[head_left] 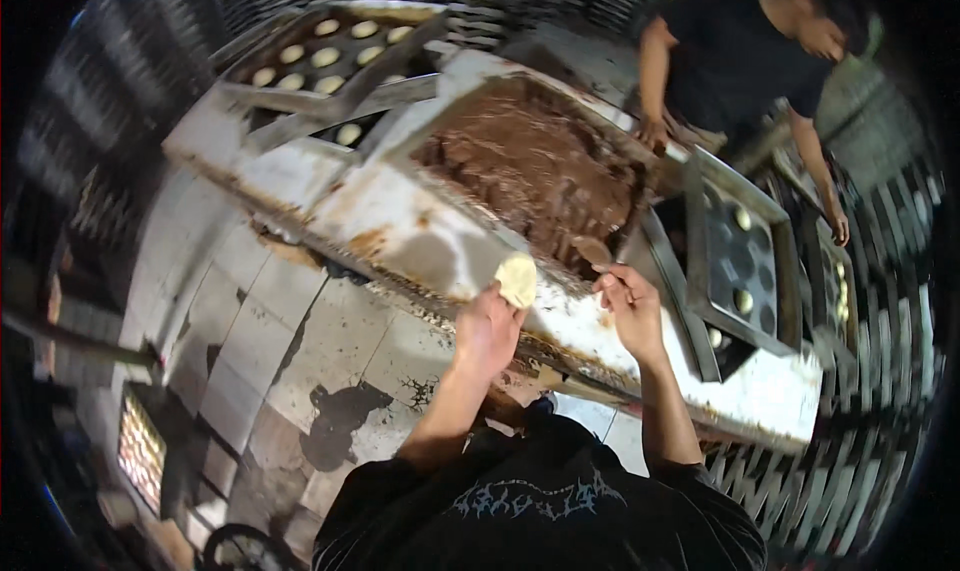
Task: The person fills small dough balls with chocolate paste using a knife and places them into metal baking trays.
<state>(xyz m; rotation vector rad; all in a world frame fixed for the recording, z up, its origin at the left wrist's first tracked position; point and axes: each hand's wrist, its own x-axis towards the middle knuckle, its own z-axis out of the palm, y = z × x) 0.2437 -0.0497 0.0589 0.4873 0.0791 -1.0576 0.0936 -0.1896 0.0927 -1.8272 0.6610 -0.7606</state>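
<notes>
My left hand (484, 333) holds up a flattened pale dough disc (516, 279) by its lower edge, over the near side of the white worktop. To its right, my right hand (632, 307) is closed on a small spoon (590, 249). Its rounded end looks coated in brown paste and rests at or just above the near corner of the paste. That thick brown paste (545, 161) fills a large shallow rectangular tray beyond my hands, its surface smeared and dug into. The spoon's handle is mostly hidden by my fingers.
Stacked metal trays with pale dough rounds (326, 58) stand at the far left. More dark trays (740, 271) overlap on the right. Across the worktop (400, 233), a person in a black shirt (735, 56) reaches toward the right-hand trays. Tiled floor (330, 336) lies left.
</notes>
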